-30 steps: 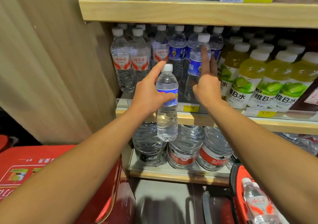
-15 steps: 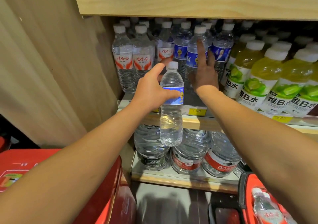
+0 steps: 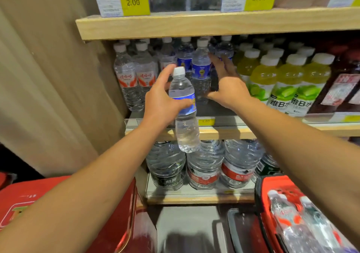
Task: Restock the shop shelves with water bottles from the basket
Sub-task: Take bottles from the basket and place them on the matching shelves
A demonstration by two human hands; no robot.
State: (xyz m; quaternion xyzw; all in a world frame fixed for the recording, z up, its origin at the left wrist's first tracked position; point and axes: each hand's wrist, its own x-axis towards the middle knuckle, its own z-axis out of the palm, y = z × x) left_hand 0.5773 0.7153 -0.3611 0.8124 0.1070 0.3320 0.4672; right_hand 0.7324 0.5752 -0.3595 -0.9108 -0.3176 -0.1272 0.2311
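Green drink bottles point(image 3: 282, 85) — red box point(image 3: 120, 213)

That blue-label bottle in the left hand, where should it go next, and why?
Probably forward into the blue-label row on the middle shelf. The left hand holds the blue-label bottle upright just in front of it, and the right hand, fingers straight, rests against the shelved blue-label bottles, seemingly making space.
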